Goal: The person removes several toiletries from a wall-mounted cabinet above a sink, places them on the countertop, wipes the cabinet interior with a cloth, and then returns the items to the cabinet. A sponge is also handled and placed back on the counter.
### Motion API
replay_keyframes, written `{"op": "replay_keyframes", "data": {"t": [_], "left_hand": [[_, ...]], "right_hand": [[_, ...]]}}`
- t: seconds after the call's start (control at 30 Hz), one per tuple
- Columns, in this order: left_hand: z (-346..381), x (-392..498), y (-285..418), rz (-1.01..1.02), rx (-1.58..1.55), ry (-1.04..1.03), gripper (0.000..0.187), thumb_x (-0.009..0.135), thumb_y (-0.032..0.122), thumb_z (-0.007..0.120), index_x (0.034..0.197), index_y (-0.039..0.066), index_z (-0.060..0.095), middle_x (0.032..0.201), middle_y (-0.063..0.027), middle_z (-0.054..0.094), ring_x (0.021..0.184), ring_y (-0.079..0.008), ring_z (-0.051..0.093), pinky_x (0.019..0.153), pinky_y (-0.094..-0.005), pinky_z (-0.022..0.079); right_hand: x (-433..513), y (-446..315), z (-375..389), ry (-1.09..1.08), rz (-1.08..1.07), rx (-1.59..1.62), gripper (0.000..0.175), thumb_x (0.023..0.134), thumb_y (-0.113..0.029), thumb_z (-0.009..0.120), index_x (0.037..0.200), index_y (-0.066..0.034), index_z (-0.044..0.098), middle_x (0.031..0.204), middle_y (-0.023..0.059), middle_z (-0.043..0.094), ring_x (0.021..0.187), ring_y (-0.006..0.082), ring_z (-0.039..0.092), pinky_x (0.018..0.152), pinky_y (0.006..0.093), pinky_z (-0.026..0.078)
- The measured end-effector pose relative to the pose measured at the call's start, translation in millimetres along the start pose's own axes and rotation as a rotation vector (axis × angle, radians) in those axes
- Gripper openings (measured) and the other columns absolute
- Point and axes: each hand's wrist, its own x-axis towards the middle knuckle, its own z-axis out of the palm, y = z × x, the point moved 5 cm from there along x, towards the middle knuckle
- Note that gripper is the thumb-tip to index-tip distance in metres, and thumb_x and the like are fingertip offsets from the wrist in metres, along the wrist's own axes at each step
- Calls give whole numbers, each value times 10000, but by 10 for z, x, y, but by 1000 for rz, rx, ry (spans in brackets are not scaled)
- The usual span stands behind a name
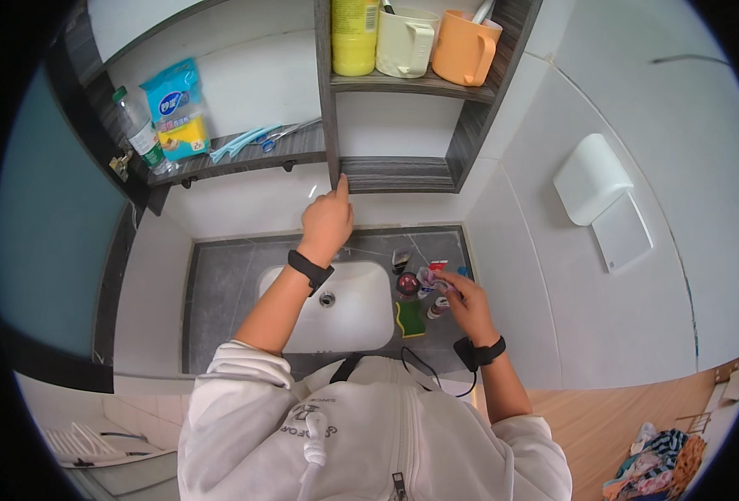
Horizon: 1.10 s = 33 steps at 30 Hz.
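My left hand (327, 222) reaches up to the lower open compartment of the wall cabinet (394, 175). Its index finger is stretched out at the compartment's lower left corner; the other fingers are curled and the palm side is hidden. Over the right end of the counter, my right hand (471, 307) pinches a small purplish, partly clear item (435, 278), too small to name. Around it are a round dark container with a red top (408, 284), a clear cup with dark contents (401, 260), a small bottle (438, 307) and a green and yellow sponge (411, 319).
A white sink basin (351, 319) is set in the grey counter (219, 294). Above stand a yellow bottle (353, 44), a cream mug (405, 47) and an orange mug (463, 50). Scissors (282, 133) and a plastic bottle (141, 134) are on the left shelf. A white dispenser (592, 178) projects from the right wall.
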Motion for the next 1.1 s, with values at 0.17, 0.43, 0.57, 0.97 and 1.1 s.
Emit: {"op": "replay_keyframes", "data": {"t": [0.17, 0.43, 0.57, 0.97, 1.1], "left_hand": [[78, 69, 44, 6, 75, -51, 645, 886, 180, 677, 1443, -55, 453, 931, -148, 709, 822, -315, 706, 667, -430, 587], [12, 44, 34, 44, 10, 61, 458, 895, 98, 653, 1326, -29, 567, 985, -177, 710, 836, -359, 694, 725, -447, 573], [-68, 28, -13, 82, -70, 138, 282, 907, 50, 632, 1187, 17, 638, 991, -162, 706, 862, -367, 686, 746, -450, 567], [-139, 28, -51, 92, -165, 247, 171, 913, 90, 674, 1079, 49, 667, 953, -139, 690, 847, -358, 679, 721, -449, 555], [-133, 15, -75, 117, -172, 292, 121, 907, 98, 686, 1021, 56, 688, 931, -115, 682, 829, -341, 674, 706, -438, 550]], "right_hand": [[-37, 45, -3, 35, -90, -47, 397, 916, 73, 591, 1283, -58, 668, 1220, 163, 704, 1044, 286, 706, 860, 331, 561], [-107, 126, -32, 31, -65, -20, 400, 911, 76, 592, 1282, -55, 667, 1192, 161, 709, 1016, 279, 707, 851, 323, 550], [-120, 149, -16, 33, -86, -21, 405, 905, 82, 580, 1278, -48, 668, 1180, 157, 711, 995, 263, 711, 837, 313, 548], [-166, 155, -15, -5, 5, 15, 402, 911, 83, 574, 1280, -45, 671, 1184, 142, 718, 1034, 243, 698, 892, 313, 528], [-193, 181, -9, -22, 63, 41, 402, 918, 79, 577, 1288, -48, 670, 1217, 145, 714, 1104, 254, 688, 954, 325, 516]]}}
